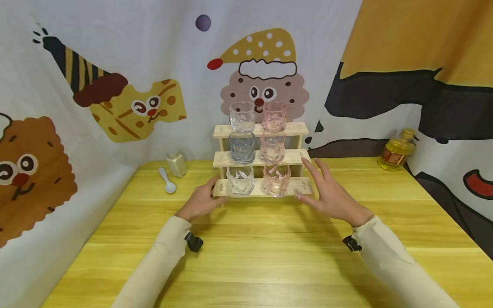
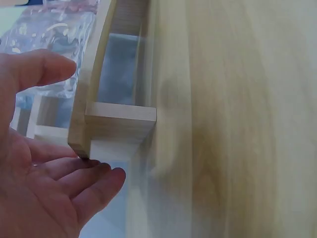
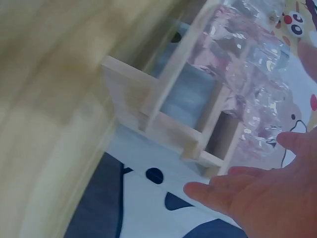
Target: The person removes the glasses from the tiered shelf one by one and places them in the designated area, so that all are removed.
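Observation:
A three-tier pale wooden stand [image 1: 299, 187] carries several faceted glasses, two on each step. The left column has a clear glass [image 1: 242, 116] on top, a blue-grey glass [image 1: 242, 147] in the middle and a clear glass [image 1: 240, 180] below. Pinkish glasses [image 1: 276, 180] fill the right column. My left hand [image 1: 200, 199] is at the lowest step's left end, thumb in front; in the left wrist view its loose fingers [image 2: 96, 191] lie by the board's corner, contact unclear. Near the right end, my right hand [image 1: 333, 196] has its fingers spread, holding nothing.
Left of the stand, a white spoon [image 1: 167, 183] lies beside a small pale bottle [image 1: 176, 165]. A bottle of yellow oil [image 1: 396, 150] stands at the table's back right corner. Behind the wooden table [image 1: 246, 256] hangs a cloth [image 1: 154, 38] printed with cartoon figures.

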`<state>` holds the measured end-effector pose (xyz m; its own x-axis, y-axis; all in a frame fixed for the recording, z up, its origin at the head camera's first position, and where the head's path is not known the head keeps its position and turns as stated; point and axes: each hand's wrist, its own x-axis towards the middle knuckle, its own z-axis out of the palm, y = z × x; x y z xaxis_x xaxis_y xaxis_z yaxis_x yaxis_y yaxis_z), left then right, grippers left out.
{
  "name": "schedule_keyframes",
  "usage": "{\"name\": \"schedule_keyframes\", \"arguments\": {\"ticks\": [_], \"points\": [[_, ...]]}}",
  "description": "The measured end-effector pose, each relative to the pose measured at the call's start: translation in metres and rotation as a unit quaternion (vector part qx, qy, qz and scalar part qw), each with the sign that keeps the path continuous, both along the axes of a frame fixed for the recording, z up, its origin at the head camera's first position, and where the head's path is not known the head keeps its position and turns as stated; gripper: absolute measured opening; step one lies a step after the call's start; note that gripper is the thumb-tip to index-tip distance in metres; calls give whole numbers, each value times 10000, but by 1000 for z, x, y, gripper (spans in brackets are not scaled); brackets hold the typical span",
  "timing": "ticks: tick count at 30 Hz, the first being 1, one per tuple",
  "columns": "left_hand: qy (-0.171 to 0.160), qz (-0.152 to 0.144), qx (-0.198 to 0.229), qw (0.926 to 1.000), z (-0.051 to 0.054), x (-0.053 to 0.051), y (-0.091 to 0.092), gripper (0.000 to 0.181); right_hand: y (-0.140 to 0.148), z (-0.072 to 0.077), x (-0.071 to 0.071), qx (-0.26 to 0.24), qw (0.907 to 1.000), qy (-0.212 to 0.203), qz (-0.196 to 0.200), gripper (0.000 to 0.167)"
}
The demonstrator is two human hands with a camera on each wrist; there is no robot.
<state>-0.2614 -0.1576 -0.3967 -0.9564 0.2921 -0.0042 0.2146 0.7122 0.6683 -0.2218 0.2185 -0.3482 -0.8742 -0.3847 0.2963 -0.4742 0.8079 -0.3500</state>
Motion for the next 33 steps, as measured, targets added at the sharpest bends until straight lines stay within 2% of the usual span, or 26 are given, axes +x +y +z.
{"name": "schedule_keyframes", "arguments": {"ticks": [12,17,26,30,33], "points": [[-136,70,547,9984,-4,-9,0,88,-4,32,-23,-349,9979,-369,410,92],[6,161,497,9986,-6,-10,-1,87,-10,46,-36,-791,9926,-722,565,89],[225,435,22,9988,-6,-10,-4,87,-20,73,-63,-1435,9822,-1140,400,82],[220,459,111,9986,-5,-10,-3,84,-24,80,-74,-1673,9752,-1431,235,80],[200,454,219,9985,-1,-11,-1,80,-28,86,-82,-1703,9743,-1467,125,80]]}}
